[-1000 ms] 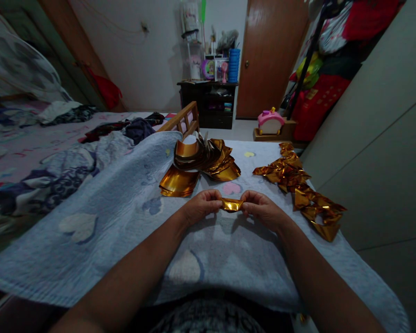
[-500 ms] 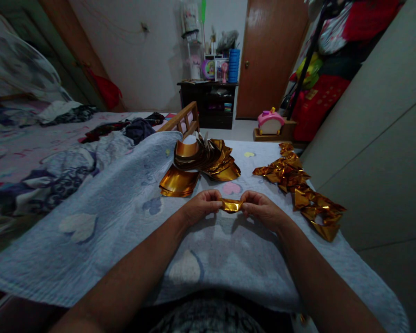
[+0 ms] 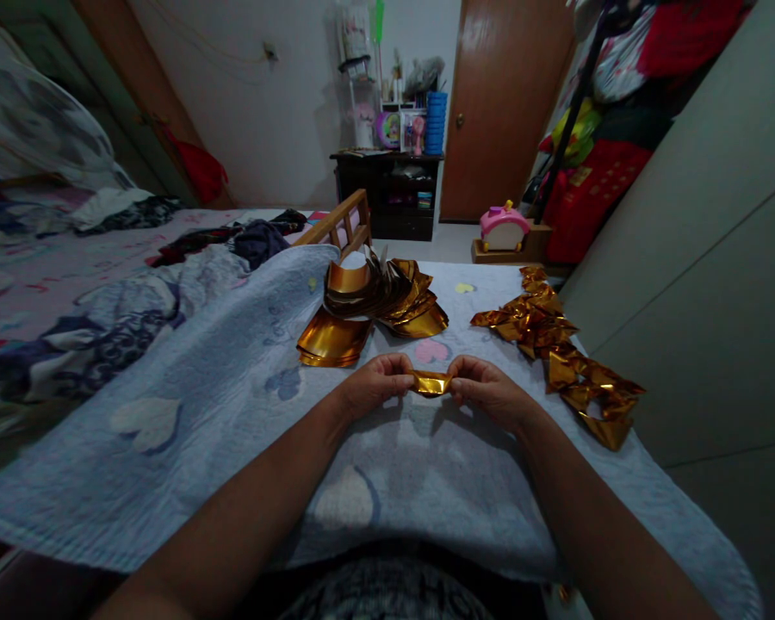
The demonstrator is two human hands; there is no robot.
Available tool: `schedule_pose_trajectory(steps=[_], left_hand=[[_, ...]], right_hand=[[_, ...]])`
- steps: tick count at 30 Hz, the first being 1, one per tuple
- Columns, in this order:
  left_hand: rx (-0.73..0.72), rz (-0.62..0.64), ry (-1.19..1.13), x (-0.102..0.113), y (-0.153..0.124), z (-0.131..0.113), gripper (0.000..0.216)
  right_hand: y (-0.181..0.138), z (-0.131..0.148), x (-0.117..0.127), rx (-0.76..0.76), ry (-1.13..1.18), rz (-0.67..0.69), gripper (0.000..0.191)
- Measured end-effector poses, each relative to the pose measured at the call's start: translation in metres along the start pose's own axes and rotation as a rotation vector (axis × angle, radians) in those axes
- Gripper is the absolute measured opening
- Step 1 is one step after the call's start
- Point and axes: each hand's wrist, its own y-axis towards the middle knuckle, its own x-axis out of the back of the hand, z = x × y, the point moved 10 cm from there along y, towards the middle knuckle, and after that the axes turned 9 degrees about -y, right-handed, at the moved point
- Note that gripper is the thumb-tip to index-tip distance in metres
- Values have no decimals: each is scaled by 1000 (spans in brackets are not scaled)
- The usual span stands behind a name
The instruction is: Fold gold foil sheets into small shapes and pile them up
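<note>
A small folded piece of gold foil paper (image 3: 430, 382) is pinched at both ends between my two hands, just above a light blue towel (image 3: 232, 405). My left hand (image 3: 375, 385) is closed on its left end and my right hand (image 3: 487, 392) is closed on its right end. Beyond my hands lies a stack of curled gold foil sheets (image 3: 375, 306). To the right, a row of folded gold foil pieces (image 3: 559, 349) runs along the towel's edge.
A bed with crumpled bedding and clothes (image 3: 103, 284) fills the left. A white cabinet wall (image 3: 703, 258) stands close on the right. Farther back are a wooden door (image 3: 500, 103), a dark shelf unit (image 3: 391, 194) and a pink toy (image 3: 502, 226).
</note>
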Motion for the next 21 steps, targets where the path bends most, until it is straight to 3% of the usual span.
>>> schedule_pose_trajectory(steps=[21], left_hand=[[-21,23,14,3,1,2,35]], right_hand=[[-1,-2,-2,-20,6,2,30]])
